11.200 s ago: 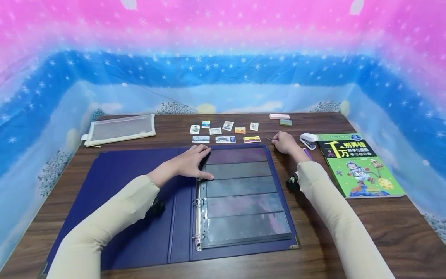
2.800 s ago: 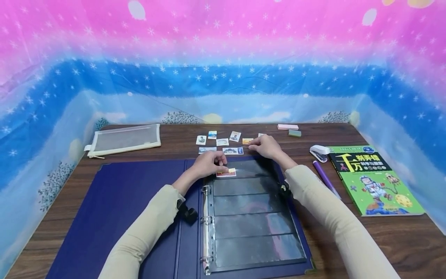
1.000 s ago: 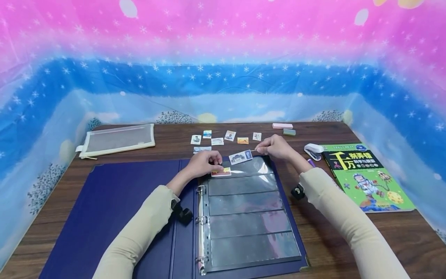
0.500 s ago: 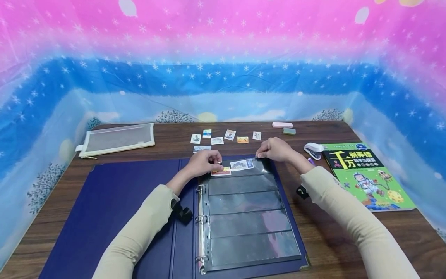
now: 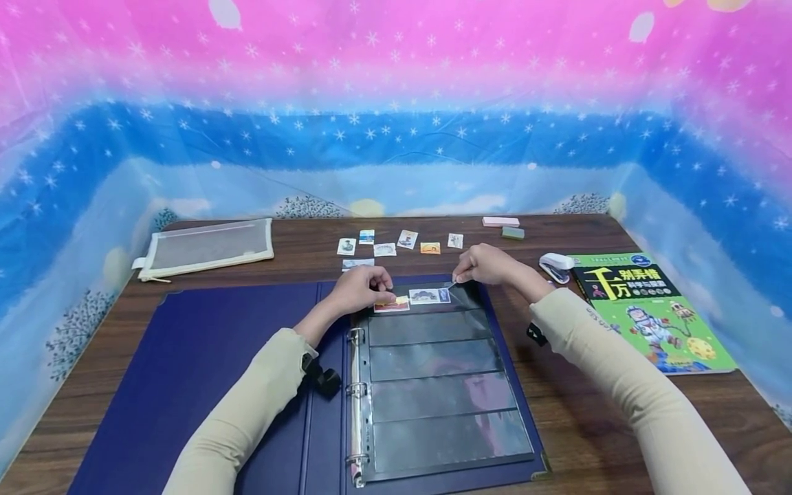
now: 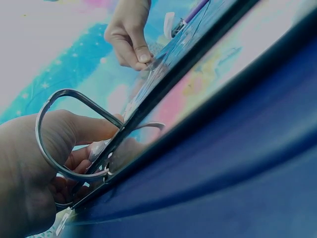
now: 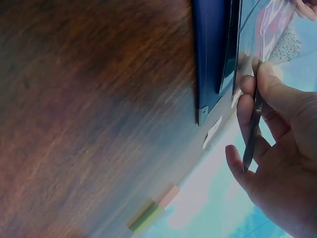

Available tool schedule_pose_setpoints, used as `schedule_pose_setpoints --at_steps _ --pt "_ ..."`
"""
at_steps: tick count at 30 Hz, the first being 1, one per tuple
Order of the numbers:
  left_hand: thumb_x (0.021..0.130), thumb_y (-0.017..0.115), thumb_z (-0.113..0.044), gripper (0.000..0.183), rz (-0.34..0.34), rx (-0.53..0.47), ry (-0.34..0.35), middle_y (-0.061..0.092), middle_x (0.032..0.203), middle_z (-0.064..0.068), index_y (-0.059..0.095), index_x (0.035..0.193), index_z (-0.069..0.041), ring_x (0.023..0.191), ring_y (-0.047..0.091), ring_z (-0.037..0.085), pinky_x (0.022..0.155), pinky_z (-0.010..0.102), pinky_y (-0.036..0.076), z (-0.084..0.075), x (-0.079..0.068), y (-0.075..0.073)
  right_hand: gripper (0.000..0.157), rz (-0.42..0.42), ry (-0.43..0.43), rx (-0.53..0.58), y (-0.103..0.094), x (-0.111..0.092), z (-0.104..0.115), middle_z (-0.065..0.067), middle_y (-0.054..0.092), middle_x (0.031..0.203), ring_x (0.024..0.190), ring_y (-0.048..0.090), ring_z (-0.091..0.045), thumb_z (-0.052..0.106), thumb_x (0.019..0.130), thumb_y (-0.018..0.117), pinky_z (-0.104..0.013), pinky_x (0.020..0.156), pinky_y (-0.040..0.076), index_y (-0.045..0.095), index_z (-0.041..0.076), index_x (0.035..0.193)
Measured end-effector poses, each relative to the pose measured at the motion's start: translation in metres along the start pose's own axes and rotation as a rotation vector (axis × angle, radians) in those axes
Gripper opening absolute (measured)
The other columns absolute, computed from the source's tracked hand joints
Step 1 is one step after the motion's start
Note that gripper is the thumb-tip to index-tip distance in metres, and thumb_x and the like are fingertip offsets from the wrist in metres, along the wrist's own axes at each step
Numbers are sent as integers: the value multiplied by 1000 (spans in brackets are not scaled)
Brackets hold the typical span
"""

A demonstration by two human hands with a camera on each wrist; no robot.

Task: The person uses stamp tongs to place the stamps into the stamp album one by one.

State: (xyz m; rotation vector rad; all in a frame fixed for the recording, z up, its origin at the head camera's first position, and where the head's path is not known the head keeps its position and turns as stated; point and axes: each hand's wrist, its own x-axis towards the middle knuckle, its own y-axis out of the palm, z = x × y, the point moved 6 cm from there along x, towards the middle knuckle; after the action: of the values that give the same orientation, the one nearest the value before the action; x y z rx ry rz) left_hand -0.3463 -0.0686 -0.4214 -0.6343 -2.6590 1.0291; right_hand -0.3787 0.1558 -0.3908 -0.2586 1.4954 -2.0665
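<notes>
An open navy ring binder (image 5: 247, 330) holds a clear pocket page (image 5: 439, 361) with several horizontal strips. In its top strip lie a red and yellow stamp (image 5: 392, 307) and, just right of it, a white and blue stamp (image 5: 430, 295). My left hand (image 5: 359, 292) pinches the page's upper left edge, thumb in front and fingers behind in the left wrist view, beside a metal ring (image 6: 44, 114). With my right hand (image 5: 485, 265) I hold metal tweezers (image 7: 254, 121); their tips reach the white and blue stamp's right end.
Several loose stamps (image 5: 384, 249) lie behind the binder. A mesh zip pouch (image 5: 210, 247) is at back left. Pink (image 5: 501, 221) and green erasers (image 5: 513, 233), a white stapler (image 5: 557, 267) and a green book (image 5: 662, 316) stand to the right.
The white and blue stamp has gone from the table into the top strip, carried by the tweezers in my right hand. Earlier, the red and yellow stamp also moved there from the table.
</notes>
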Motion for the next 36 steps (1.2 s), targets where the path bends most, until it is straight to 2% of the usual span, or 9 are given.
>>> schedule_pose_setpoints --at_steps 2,4,8,12,17,27,30,32,36 --pt "81 72 -24 13 1 1 -2 61 75 1 64 86 -14 63 53 13 68 27 43 0 0 0 14 2 -9 -2 0 0 1 -8 71 97 91 62 -23 15 86 65 -33 78 46 75 12 94" --pt "81 72 -23 13 -1 2 -2 61 75 2 64 86 -14 63 53 13 68 27 43 -1 0 -1 14 4 -14 2 0 0 0 -6 68 89 75 56 -17 15 86 64 -29 68 39 75 12 94" --pt "80 73 -23 14 -8 10 -1 61 76 1 65 85 -13 64 52 13 68 27 42 -1 0 -2 13 2 -39 -1 0 2 -1 -3 64 81 68 52 -11 14 86 64 -27 67 39 75 12 92" --pt "80 73 -23 14 -6 11 -3 61 76 1 64 85 -13 65 52 13 68 27 42 -1 0 -1 13 13 -77 0 0 3 -1 -3 65 81 70 54 -11 14 86 64 -27 68 40 75 11 92" --pt "81 72 -23 13 9 -10 -12 60 76 1 64 86 -14 65 53 12 69 28 42 -1 0 0 14 58 -72 23 2 4 -2 -3 64 82 71 53 -11 13 87 63 -26 68 40 75 10 93" --pt "81 72 -23 14 1 -6 5 60 77 1 64 87 -13 65 52 13 68 28 42 0 0 0 14 85 -78 43 0 2 -1 -4 66 85 72 53 -11 14 87 63 -26 68 40 75 10 95" --pt "80 73 -24 18 -8 4 14 60 77 1 63 90 -13 65 52 13 68 27 42 0 2 0 15 88 -65 66 -3 0 -2 -7 68 90 79 58 -15 14 87 63 -28 71 42 74 9 96" --pt "80 73 -25 21 -13 14 21 59 77 1 62 92 -12 65 52 13 69 27 41 0 2 0 16 85 -45 98 -6 -1 -3 -9 70 98 89 62 -20 14 87 63 -32 78 47 74 9 98" --pt "80 73 -25 21 -10 22 21 59 78 1 61 92 -12 65 52 13 69 28 41 -1 2 0 17 27 3 147 -10 -3 -13 -13 69 109 104 62 -28 14 88 62 -41 88 49 73 9 101"
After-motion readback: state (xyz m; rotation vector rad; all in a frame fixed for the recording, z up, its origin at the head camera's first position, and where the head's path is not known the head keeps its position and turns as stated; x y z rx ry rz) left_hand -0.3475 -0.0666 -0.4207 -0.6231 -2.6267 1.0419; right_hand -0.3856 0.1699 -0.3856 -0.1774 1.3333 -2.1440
